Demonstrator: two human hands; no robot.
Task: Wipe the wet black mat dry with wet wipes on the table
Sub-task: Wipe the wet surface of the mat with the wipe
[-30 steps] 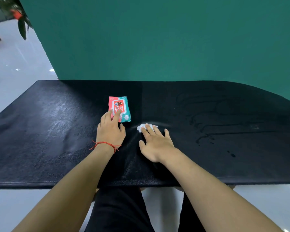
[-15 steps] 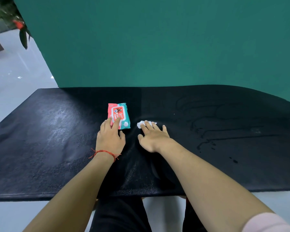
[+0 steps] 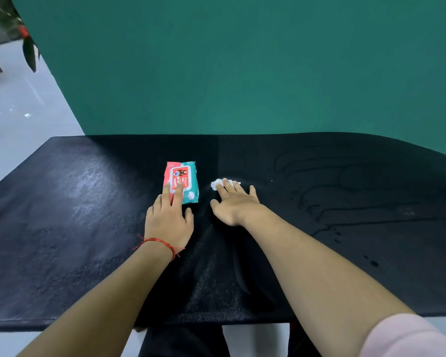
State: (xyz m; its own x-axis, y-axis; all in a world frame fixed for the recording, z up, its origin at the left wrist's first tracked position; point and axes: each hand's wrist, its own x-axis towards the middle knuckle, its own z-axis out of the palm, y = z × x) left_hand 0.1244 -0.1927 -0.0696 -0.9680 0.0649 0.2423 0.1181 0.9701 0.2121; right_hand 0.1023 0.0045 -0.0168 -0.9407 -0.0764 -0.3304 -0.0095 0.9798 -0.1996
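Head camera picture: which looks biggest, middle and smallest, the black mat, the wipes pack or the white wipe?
1. black mat
2. wipes pack
3. white wipe, partly hidden under the right hand

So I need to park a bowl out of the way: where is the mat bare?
The mat is bare on the left, from its edge to the wipes pack and left hand. Past the right hand, to the right, it holds only wet streaks. The middle is crowded: pack, wipe, both hands.
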